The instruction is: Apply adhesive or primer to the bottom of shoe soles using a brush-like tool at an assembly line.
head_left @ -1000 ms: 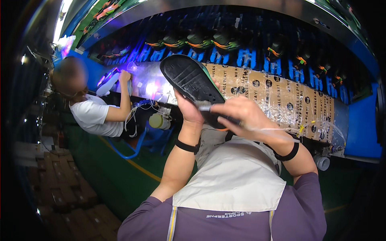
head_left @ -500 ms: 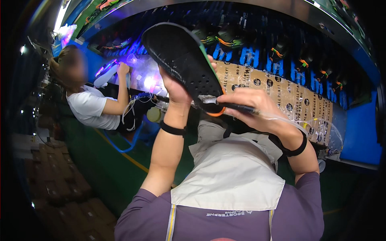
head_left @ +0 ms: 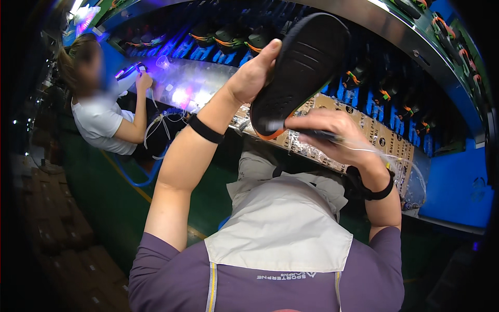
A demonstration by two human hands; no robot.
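Observation:
A black shoe sole [head_left: 306, 67] with orange edging at its heel is held up in front of me, tilted with its toe toward the upper right. My left hand [head_left: 254, 75] grips it along its left edge, thumb up; the other fingers are hidden behind the sole. In my right hand [head_left: 345, 130] is a black-handled brush [head_left: 321, 134], closed on at its handle, with a clear tube trailing back past the wrist. The brush's pale tip is at the heel of the sole, blurred by motion.
Beyond my hands runs a bench covered with printed cardboard [head_left: 379, 125]. Behind it, black shoe parts with orange and green trim [head_left: 226, 41] hang on a rack over blue supports. At left a co-worker [head_left: 104, 114] sits beside a purple-lit stretch of bench. Brown cartons [head_left: 57, 223] stand lower left.
The sole has swung up and right, its toe now pointing right instead of left. Grooves show on its face where holes showed before. My left hand has moved up; the brush stays at the heel.

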